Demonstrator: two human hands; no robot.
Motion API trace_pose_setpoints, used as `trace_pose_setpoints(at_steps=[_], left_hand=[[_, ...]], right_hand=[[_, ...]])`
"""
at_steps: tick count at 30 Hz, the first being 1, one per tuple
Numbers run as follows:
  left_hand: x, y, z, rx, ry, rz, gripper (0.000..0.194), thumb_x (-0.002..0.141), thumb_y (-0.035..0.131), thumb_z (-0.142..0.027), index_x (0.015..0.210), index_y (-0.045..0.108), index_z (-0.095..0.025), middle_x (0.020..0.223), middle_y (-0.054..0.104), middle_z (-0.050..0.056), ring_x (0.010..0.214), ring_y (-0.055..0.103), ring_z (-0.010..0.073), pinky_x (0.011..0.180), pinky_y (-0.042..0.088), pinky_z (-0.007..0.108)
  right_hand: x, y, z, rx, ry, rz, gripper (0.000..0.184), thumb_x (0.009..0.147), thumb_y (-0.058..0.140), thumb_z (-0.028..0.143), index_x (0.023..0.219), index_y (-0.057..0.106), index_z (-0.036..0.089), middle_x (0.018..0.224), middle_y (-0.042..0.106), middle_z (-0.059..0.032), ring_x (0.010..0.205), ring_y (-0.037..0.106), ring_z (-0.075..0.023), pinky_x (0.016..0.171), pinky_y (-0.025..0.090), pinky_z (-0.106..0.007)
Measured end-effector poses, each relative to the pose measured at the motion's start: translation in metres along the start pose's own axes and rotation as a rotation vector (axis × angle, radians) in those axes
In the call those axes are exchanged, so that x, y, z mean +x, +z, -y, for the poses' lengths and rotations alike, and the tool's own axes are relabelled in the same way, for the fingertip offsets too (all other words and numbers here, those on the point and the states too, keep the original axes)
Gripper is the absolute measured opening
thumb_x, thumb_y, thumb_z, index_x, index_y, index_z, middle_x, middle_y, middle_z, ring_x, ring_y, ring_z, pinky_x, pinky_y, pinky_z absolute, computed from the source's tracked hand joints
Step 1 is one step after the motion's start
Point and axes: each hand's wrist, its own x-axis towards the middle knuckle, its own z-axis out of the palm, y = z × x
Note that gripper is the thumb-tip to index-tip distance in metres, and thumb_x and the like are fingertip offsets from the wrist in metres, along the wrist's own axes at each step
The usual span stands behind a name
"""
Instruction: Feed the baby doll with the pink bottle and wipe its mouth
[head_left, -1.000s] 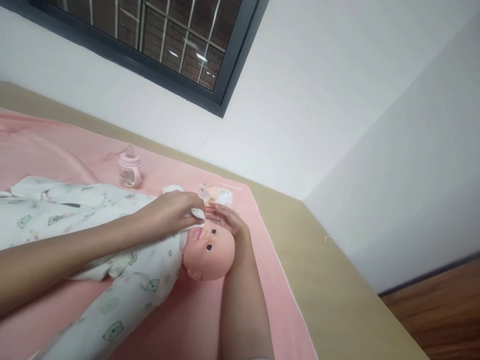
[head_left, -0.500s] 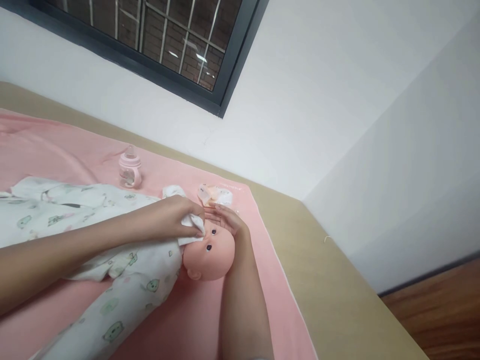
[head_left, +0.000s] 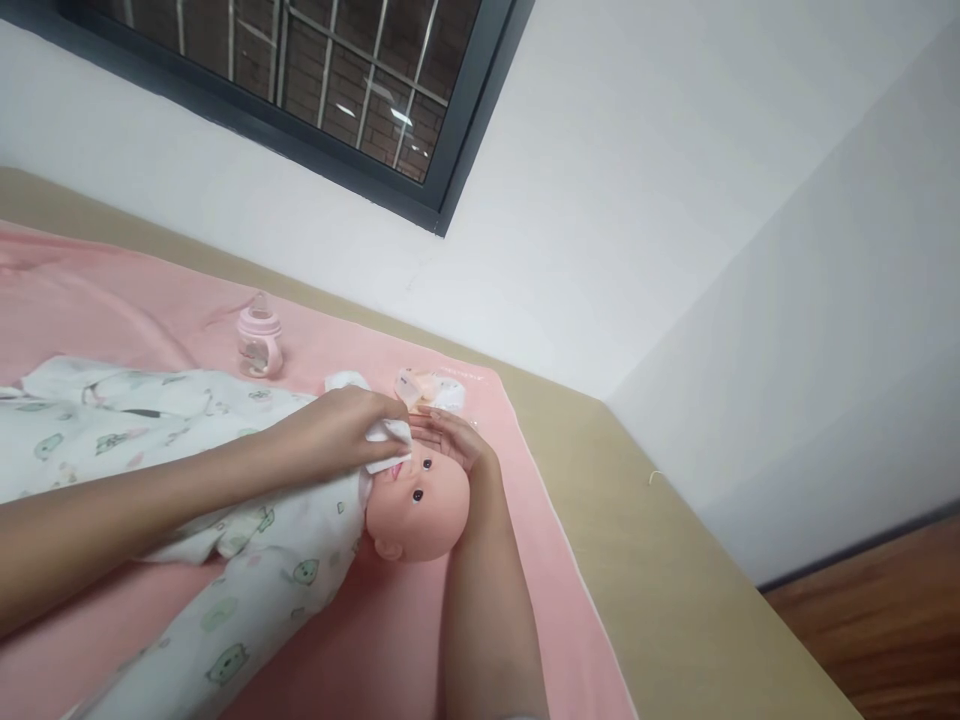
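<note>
- White walls (head_left: 697, 170) and a dark-framed window (head_left: 337, 80) stand beyond a light-brown table (head_left: 622, 520), spread with a pink sheet (head_left: 390, 640).
- On that sheet a doll lies face up; its head (head_left: 420, 525) is the landmark for every place below. Patterned white clothing (head_left: 292, 570) covers the body, which stretches away left of the head.
- At the mouth end of the head is a small white cloth (head_left: 382, 450), pinched in the left hand (head_left: 349, 430): thumb and fingers are closed on it, and it partly covers the mouth.
- Curved round the far side of the head is the right hand (head_left: 452, 435), its fingers loosely bent and apart, gripping nothing that shows; its wrist lies against the crown.
- Judging by looks, the cloth should be very light, limp and easily creased, best pinched near an edge or bunched over the fingertips. The head looks smooth, firm and perhaps slippery to bare skin, so a cupped palm would steady it better than a pinch; the clothed body looks softer.
- Left of and beyond the head stands a pink-topped bottle (head_left: 259, 340) with a handle; its marking cannot be read.
- Just beyond the head lies a peach-and-white item (head_left: 421, 388), hard to identify. Pale lettering (head_left: 466, 374) on the sheet near it is too small to read.
</note>
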Motion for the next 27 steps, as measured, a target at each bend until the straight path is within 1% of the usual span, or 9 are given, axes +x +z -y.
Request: trace_pose_setpoints(at_steps=[3,6,9,11,14,17,21,24,27], left_hand=[[0.0,-0.011,0.0,-0.006,0.009,-0.039,0.025,0.083,0.051,-0.04,0.084,0.066,-0.02,0.084,0.069,0.001,0.078,0.061,0.0197,0.065,0.038,0.023],[-0.001,-0.027,0.003,-0.017,-0.016,-0.087,0.032,0.083,0.05,-0.045,0.086,0.067,-0.018,0.082,0.069,0.001,0.074,0.06,0.0192,0.066,0.038,0.023],[0.0,-0.038,0.009,-0.053,-0.046,-0.087,0.037,0.084,0.048,-0.048,0.088,0.067,-0.017,0.08,0.069,0.001,0.073,0.06,0.0196,0.065,0.038,0.023],[0.001,-0.039,0.015,-0.075,-0.046,-0.079,0.037,0.084,0.047,-0.048,0.085,0.066,-0.017,0.08,0.069,0.002,0.073,0.06,0.0202,0.064,0.038,0.023],[0.003,-0.036,0.021,-0.088,-0.047,-0.079,0.034,0.082,0.05,-0.046,0.082,0.066,-0.016,0.077,0.068,0.002,0.073,0.06,0.0205,0.063,0.038,0.024],[0.005,-0.034,0.022,-0.123,-0.04,-0.088,0.034,0.082,0.05,-0.046,0.079,0.065,-0.016,0.072,0.066,0.001,0.069,0.059,0.0194,0.06,0.038,0.024],[0.006,-0.038,0.023,-0.227,-0.044,-0.142,0.035,0.078,0.055,-0.05,0.071,0.063,-0.017,0.066,0.062,0.001,0.065,0.056,0.0183,0.056,0.038,0.024],[0.008,-0.047,0.034,-0.321,-0.103,-0.219,0.038,0.076,0.057,-0.054,0.072,0.065,-0.017,0.066,0.063,0.002,0.066,0.058,0.0184,0.055,0.04,0.024],[0.007,-0.061,0.05,-0.377,-0.215,-0.309,0.039,0.074,0.059,-0.056,0.078,0.068,-0.018,0.07,0.066,0.002,0.058,0.055,0.0157,0.049,0.036,0.024]], right_hand=[[-0.005,0.006,0.014,-0.111,0.037,-0.018,0.036,0.079,0.067,0.035,0.11,0.062,0.018,0.114,0.066,-0.0092,0.098,0.066,-0.019,0.099,0.047,-0.04],[-0.017,0.021,0.047,-0.295,0.059,0.063,0.041,0.075,0.07,0.042,0.108,0.063,0.019,0.121,0.062,-0.0101,0.103,0.064,-0.0211,0.1,0.046,-0.041],[-0.036,0.047,0.086,-0.447,-0.099,0.16,0.035,0.076,0.07,0.043,0.103,0.065,0.022,0.13,0.056,-0.0062,0.111,0.06,-0.0196,0.101,0.045,-0.039],[-0.049,0.068,0.106,-0.53,-0.162,0.252,0.032,0.081,0.063,0.044,0.106,0.065,0.025,0.132,0.054,-0.0045,0.115,0.057,-0.0184,0.103,0.043,-0.039],[-0.064,0.098,0.121,-0.741,-0.186,0.356,0.028,0.086,0.058,0.042,0.106,0.067,0.025,0.124,0.061,-0.0037,0.115,0.056,-0.0172,0.105,0.041,-0.039],[-0.07,0.117,0.125,-0.906,-0.209,0.352,0.028,0.087,0.056,0.041,0.104,0.07,0.023,0.114,0.066,-0.0038,0.112,0.056,-0.0168,0.104,0.041,-0.036],[-0.07,0.12,0.123,-0.912,-0.228,0.287,0.031,0.086,0.056,0.044,0.097,0.072,0.019,0.105,0.069,-0.0057,0.105,0.06,-0.0175,0.098,0.045,-0.036],[-0.067,0.109,0.122,-0.86,-0.225,0.233,0.033,0.083,0.058,0.046,0.092,0.072,0.018,0.102,0.07,-0.0067,0.102,0.062,-0.0187,0.097,0.046,-0.037],[-0.06,0.092,0.118,-0.79,-0.261,0.085,0.033,0.081,0.06,0.047,0.089,0.073,0.017,0.099,0.07,-0.0066,0.097,0.064,-0.018,0.096,0.045,-0.037]])
